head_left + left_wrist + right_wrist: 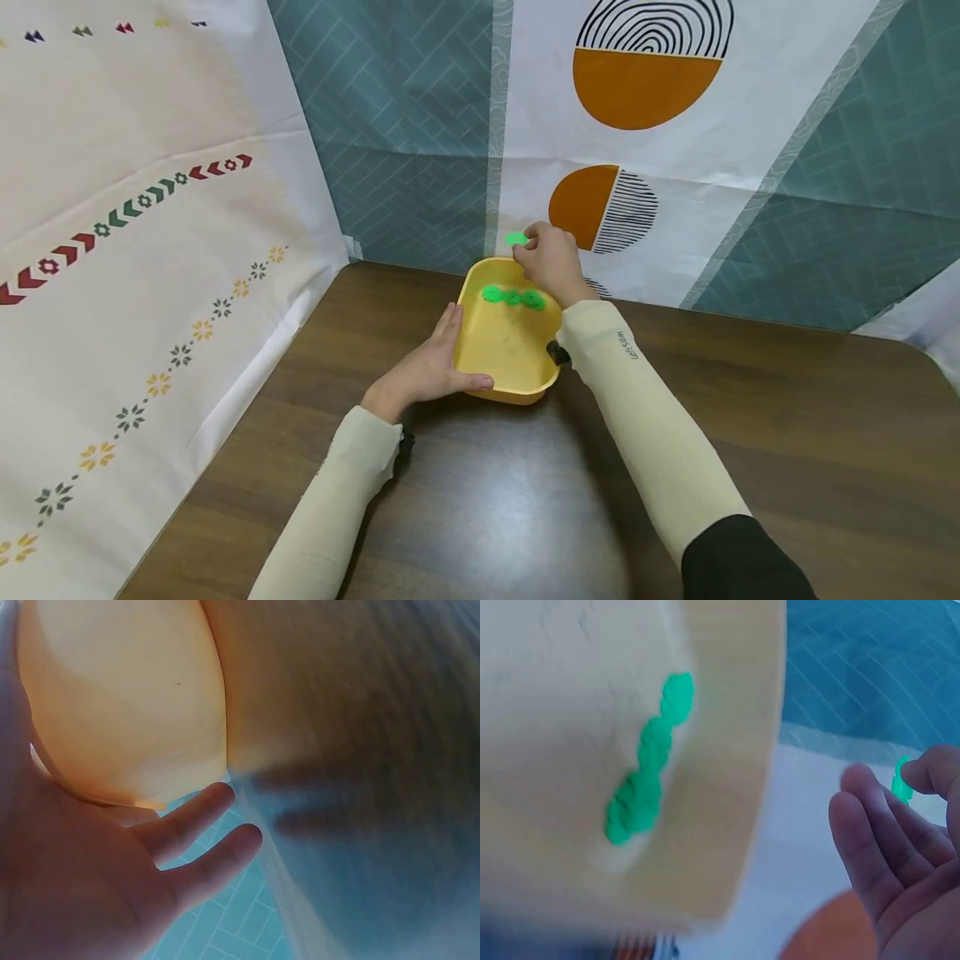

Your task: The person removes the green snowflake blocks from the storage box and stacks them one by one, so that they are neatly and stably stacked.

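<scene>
A yellow plastic tub (504,354) stands on the table. My left hand (423,367) holds its near left corner, with the thumb over the near rim and the fingers along the left side. In the left wrist view, two fingers (199,859) extend straight beside the tub wall. Inside, toward the far end, several bumpy, rounded green pieces (512,297) lie in a row, touching one another. Above the tub's far rim, my right hand (553,262) pinches a small flat green piece (517,238) between thumb and fingers. Its exact shape is unclear.
The brown wooden table (750,400) extends to both sides and toward me. A patterned cloth wall (405,125) rises just behind the tub. A white printed cloth (150,250) borders the table on the left.
</scene>
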